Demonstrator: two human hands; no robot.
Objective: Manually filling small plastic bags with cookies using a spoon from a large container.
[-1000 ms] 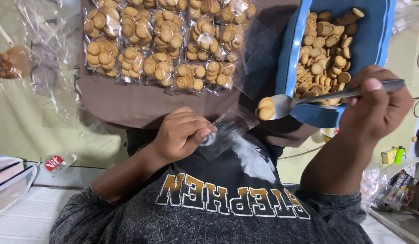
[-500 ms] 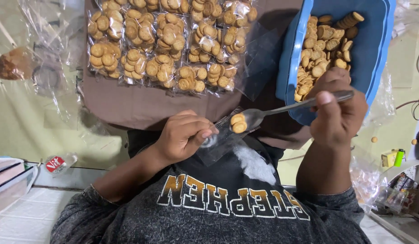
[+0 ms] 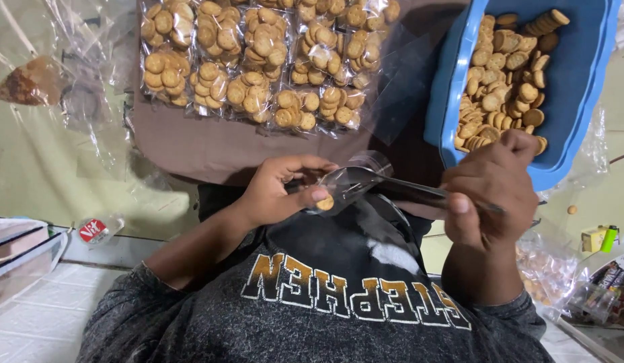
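Head view | left hand (image 3: 275, 195) pinches a small clear bag (image 3: 349, 185) open | right hand (image 3: 490, 188) grips a spoon (image 3: 399, 191), now moved from the blue tub (image 3: 581, 94) at 1 o'clock into the bag mouth | biscuit (image 3: 325, 202) already inside; filled packets (image 3: 258, 60) at 11 o'clock.

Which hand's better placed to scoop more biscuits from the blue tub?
Right, probably: the right hand holds the spoon just below the blue tub; the left hand is busy pinching the clear bag open.
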